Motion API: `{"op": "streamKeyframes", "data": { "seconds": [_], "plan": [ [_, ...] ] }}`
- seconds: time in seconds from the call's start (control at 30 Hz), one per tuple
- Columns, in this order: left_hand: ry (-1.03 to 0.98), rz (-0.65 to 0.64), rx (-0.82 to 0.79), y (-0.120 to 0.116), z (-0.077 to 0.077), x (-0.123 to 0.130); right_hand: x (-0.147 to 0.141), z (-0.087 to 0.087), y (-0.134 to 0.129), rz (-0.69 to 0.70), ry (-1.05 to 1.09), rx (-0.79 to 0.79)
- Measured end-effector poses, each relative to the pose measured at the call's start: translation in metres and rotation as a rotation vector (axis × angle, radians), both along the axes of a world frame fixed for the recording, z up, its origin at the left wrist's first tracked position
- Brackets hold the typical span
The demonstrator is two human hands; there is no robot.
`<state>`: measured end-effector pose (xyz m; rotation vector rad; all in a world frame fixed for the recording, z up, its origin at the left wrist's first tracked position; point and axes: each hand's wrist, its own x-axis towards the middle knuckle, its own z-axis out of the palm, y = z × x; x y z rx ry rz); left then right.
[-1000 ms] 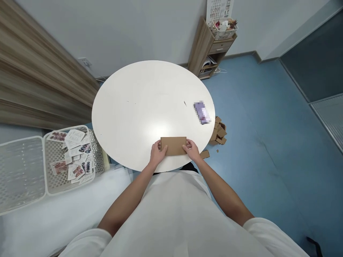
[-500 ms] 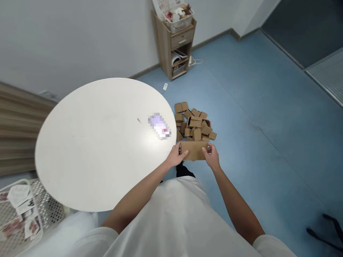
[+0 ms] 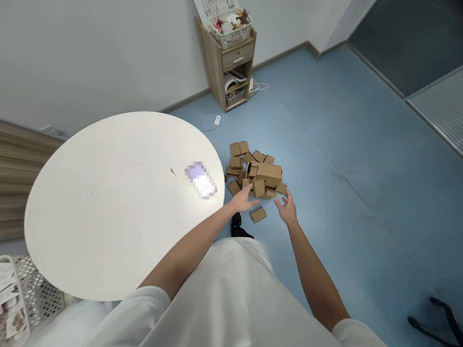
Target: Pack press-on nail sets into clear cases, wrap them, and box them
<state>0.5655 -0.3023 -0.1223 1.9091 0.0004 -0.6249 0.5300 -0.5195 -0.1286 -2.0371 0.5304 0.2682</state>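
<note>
My left hand (image 3: pixel 245 199) is open, fingers spread, with nothing in it, just right of the round table's edge. Across from it, my right hand (image 3: pixel 287 208) is also open and holds nothing. Beyond both hands a wide brown cardboard box (image 3: pixel 269 173) rests on top of a heap of small brown boxes (image 3: pixel 235 162) on the blue floor. One small box (image 3: pixel 258 214) lies apart on the floor, between and below my hands.
A white round table (image 3: pixel 108 207) fills the left side, bearing a blurred-out phone-like object (image 3: pixel 201 180). A wooden cabinet (image 3: pixel 213 62) with a white basket (image 3: pixel 235 36) stands by the wall. A white power strip (image 3: pixel 217 120) lies on the floor. Black legs (image 3: pixel 439 318) show at lower right.
Both hands have let go of the wide box and moved apart. It has gone from between them onto the heap. A small box below the heap has come into sight. The view has shifted slightly.
</note>
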Motion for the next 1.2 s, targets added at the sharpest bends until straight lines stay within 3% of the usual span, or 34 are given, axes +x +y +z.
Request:
{"op": "streamKeyframes", "data": {
  "seconds": [0.13, 0.27, 0.53, 0.77, 0.97, 1.2],
  "plan": [
    [0.058, 0.039, -0.039, 0.043, 0.004, -0.045, -0.019, -0.001, 0.029, 0.114, 0.006, 0.002],
    [0.025, 0.190, 0.030, 0.100, 0.018, -0.092, -0.028, 0.006, 0.077, 0.284, -0.047, 0.035],
    [-0.091, 0.600, 0.144, 0.200, 0.041, -0.197, -0.048, 0.036, 0.203, 0.864, -0.233, -0.004],
    [-0.042, 0.876, 0.189, 0.274, 0.039, -0.301, -0.100, 0.043, 0.324, 1.222, -0.265, -0.005],
    [-0.008, 1.025, 0.215, 0.303, 0.033, -0.372, -0.155, 0.057, 0.390, 1.549, -0.328, -0.098],
    [0.020, 1.143, 0.292, 0.308, 0.035, -0.405, -0.157, 0.061, 0.428, 1.821, -0.378, -0.052]
  ]
}}
